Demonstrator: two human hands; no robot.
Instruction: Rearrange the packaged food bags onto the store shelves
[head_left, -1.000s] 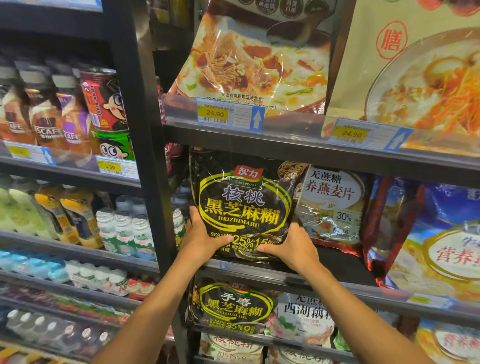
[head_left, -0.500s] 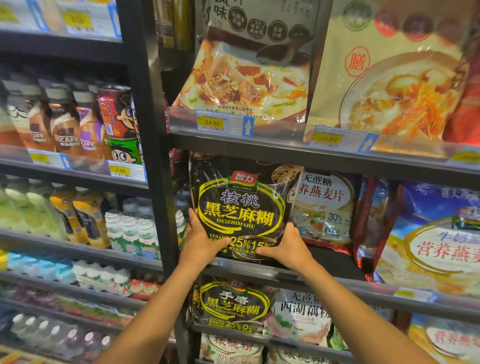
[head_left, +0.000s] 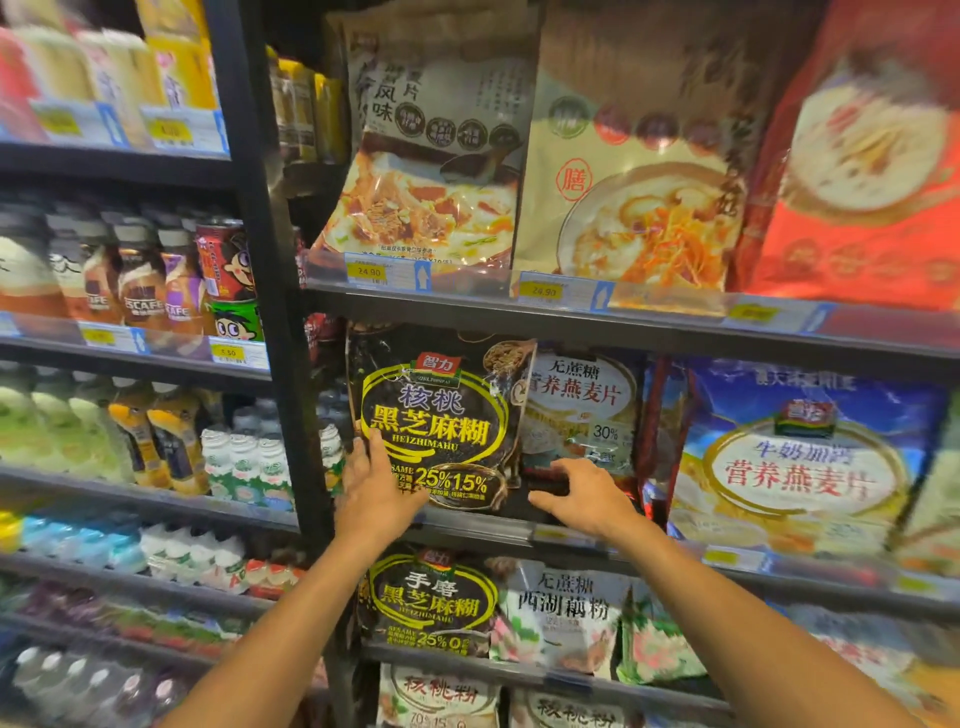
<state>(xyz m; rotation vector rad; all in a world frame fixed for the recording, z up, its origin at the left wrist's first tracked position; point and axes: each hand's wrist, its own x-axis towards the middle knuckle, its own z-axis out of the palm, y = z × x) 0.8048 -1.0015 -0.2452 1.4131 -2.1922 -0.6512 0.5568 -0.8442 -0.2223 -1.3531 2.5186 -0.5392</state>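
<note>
A black sesame-paste bag (head_left: 436, 410) with yellow lettering stands upright at the left end of the middle shelf (head_left: 571, 535). My left hand (head_left: 374, 488) lies flat against its lower left corner, fingers straight up along the front. Just right of the bag, my right hand (head_left: 582, 499) hovers over the shelf lip, off the bag, with its fingers loosely curled and holding nothing. It sits in front of the bottom of a white oat-flake bag (head_left: 582, 410) that leans beside the black bag.
A blue oat bag (head_left: 800, 457) fills the shelf's right part. Soup bags (head_left: 431, 171) stand on the shelf above, and more sesame and powder bags (head_left: 431, 603) below. A black upright post (head_left: 291, 415) separates a drinks rack (head_left: 145, 431) on the left.
My right hand let go of the black bag's lower right corner and moved right. My left hand shifted from gripping the edge to lying flat on the front. The view tilted upward.
</note>
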